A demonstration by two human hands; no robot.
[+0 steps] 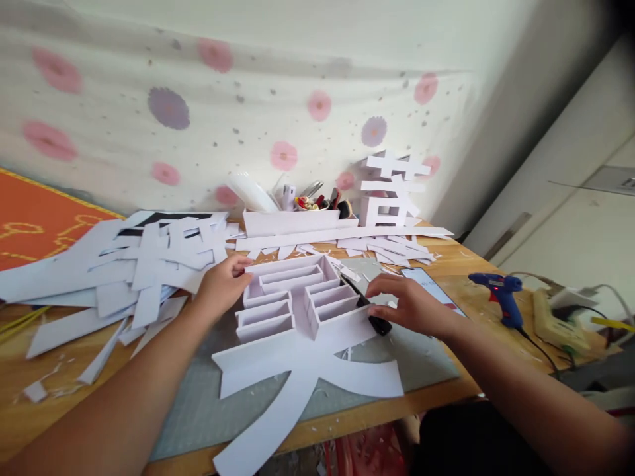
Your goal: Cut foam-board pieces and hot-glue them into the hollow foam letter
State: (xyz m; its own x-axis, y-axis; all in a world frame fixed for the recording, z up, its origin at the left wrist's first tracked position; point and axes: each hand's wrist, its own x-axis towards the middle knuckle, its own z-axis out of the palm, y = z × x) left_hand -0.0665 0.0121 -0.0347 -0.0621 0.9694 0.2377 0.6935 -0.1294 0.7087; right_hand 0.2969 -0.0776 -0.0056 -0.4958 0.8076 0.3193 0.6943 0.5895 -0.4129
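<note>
A white foam-board character (305, 344) lies face down before me, with upright strips standing along its upper strokes as walls. Its lower strokes are flat and bare of walls. At its upper left corner, my left hand (225, 284) has thumb and fingers closed on the edge. My right hand (409, 301) is by the right end of the walls, fingers bent and thumb apart from the index finger, with nothing visible between them. Beneath those fingertips lies a black tool (381, 324), partly hidden, its kind unclear. A grey cutting mat (198, 396) is under the character.
Cut white board pieces (149, 264) pile up at left. A long white strip (317, 237) lies before a tool box (288, 223). Behind right stands another built character (384, 208). A phone (429, 287), blue glue gun (503, 294) and power strip (560, 324) lie right.
</note>
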